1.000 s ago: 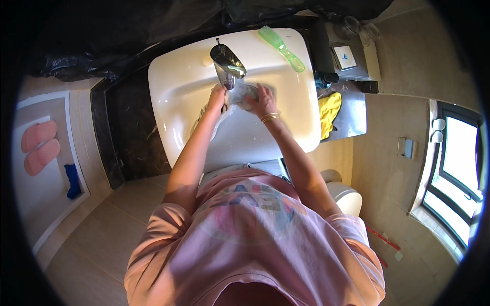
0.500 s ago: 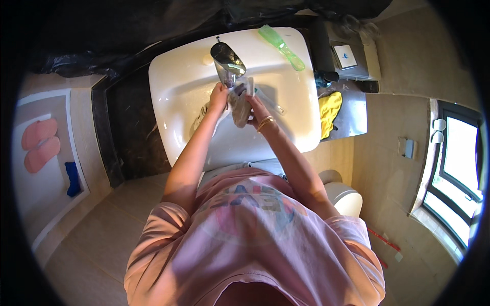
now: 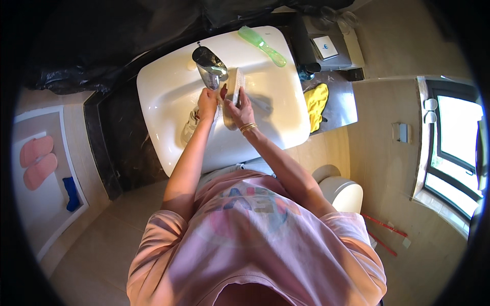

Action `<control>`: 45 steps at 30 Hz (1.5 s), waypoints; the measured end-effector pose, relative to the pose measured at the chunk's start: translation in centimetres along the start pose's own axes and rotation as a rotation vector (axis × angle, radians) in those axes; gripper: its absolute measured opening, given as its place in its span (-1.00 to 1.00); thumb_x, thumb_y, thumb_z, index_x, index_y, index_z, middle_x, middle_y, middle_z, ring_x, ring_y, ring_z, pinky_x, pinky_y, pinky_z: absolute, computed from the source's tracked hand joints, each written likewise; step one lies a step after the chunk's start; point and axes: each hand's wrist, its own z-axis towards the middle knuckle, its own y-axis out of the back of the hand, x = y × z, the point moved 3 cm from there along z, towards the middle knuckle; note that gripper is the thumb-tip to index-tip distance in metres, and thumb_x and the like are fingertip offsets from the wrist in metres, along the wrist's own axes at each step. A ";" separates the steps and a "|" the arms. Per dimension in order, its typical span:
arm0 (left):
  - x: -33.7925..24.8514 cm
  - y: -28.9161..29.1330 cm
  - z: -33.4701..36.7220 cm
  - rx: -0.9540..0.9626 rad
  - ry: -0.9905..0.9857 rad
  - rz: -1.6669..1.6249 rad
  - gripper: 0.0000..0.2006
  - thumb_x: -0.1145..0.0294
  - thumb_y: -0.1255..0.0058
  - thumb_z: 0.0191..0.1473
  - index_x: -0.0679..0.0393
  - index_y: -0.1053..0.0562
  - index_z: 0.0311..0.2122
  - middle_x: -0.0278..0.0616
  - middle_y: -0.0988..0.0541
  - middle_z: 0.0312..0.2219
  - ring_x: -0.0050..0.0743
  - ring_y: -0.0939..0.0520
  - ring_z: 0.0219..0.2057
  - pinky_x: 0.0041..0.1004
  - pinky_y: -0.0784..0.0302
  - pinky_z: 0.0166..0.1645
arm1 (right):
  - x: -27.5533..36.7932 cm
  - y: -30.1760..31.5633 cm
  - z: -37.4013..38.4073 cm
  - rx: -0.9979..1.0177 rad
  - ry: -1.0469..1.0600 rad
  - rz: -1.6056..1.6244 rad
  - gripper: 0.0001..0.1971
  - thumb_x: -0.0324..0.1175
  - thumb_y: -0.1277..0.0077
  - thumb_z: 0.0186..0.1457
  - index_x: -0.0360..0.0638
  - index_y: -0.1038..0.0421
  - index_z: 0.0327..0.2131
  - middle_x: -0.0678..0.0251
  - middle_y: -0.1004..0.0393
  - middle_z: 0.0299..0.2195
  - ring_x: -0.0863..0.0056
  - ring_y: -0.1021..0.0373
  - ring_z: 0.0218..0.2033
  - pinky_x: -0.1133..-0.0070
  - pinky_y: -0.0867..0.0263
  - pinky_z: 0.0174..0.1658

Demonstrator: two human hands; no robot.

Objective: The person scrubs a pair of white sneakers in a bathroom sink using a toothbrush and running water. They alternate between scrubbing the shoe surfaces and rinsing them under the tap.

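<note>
In the white washbasin (image 3: 163,97), my right hand (image 3: 240,108) is closed around a shoe (image 3: 236,80) with a pale sole edge, held upright just right of the tap. My left hand (image 3: 207,104) is curled beside that shoe, under the front of the shiny tap (image 3: 209,62). What its fingers hold, if anything, is hidden. Between the hands shows a small dark red patch (image 3: 223,92), too small to name. A second pale shoe (image 3: 190,127) lies in the basin, partly behind my left forearm.
A green brush (image 3: 263,47) rests on the basin's back right rim. Right of the basin lie a yellow cloth (image 3: 316,104) and a dark bottle (image 3: 308,71). A grey box (image 3: 334,48) stands behind them. A toilet (image 3: 342,196) is low at right; pink slippers (image 3: 37,162) lie far left.
The shoe in my right hand has been turned and now stands more upright, its sole edge showing. My left hand has curled tighter beside it. The whole view has shifted slightly.
</note>
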 end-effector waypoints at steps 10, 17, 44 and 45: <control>-2.9 1.1 -2.5 -0.043 -0.247 0.321 -0.83 0.42 0.26 -0.09 0.27 -0.18 -0.36 0.12 -0.41 -0.60 0.11 -0.42 -0.52 -0.22 -0.30 -0.43 | -0.3 0.8 -0.3 0.033 -0.111 0.124 -0.34 -0.11 0.08 -0.24 -0.28 -0.04 -0.04 0.02 -0.19 -0.14 0.26 -0.19 -0.13 0.55 -0.10 -0.10; -3.2 1.9 -3.0 -0.022 -0.325 0.200 -0.84 0.45 0.20 -0.11 0.23 -0.20 -0.36 0.04 -0.41 -0.61 0.00 -0.43 -0.53 -0.28 -0.31 -0.43 | -2.6 0.4 -0.1 0.066 -0.310 0.396 -0.36 -0.09 0.13 -0.19 -0.26 -0.04 -0.04 0.04 -0.21 -0.14 0.31 -0.18 -0.11 0.58 -0.07 -0.09; 3.8 6.5 -2.5 -0.068 0.142 -0.150 -0.77 0.30 0.22 -0.05 0.23 -0.29 -0.60 -0.29 -0.41 -0.71 -0.55 -0.41 -0.65 -0.59 -0.30 -0.54 | -1.8 1.4 0.4 0.434 -0.562 1.440 -0.52 -0.13 0.27 -0.10 -0.28 -0.12 -0.14 0.19 -0.28 -0.22 0.36 -0.28 -0.24 0.47 -0.23 -0.17; 3.0 6.4 -2.5 -0.048 0.032 0.019 -0.77 0.30 0.21 -0.06 0.24 -0.29 -0.59 -0.28 -0.41 -0.71 -0.52 -0.41 -0.65 -0.55 -0.30 -0.53 | -1.2 1.7 0.3 0.431 -0.548 1.402 -0.53 -0.12 0.26 -0.11 -0.26 -0.15 -0.16 0.20 -0.30 -0.25 0.37 -0.28 -0.26 0.48 -0.24 -0.19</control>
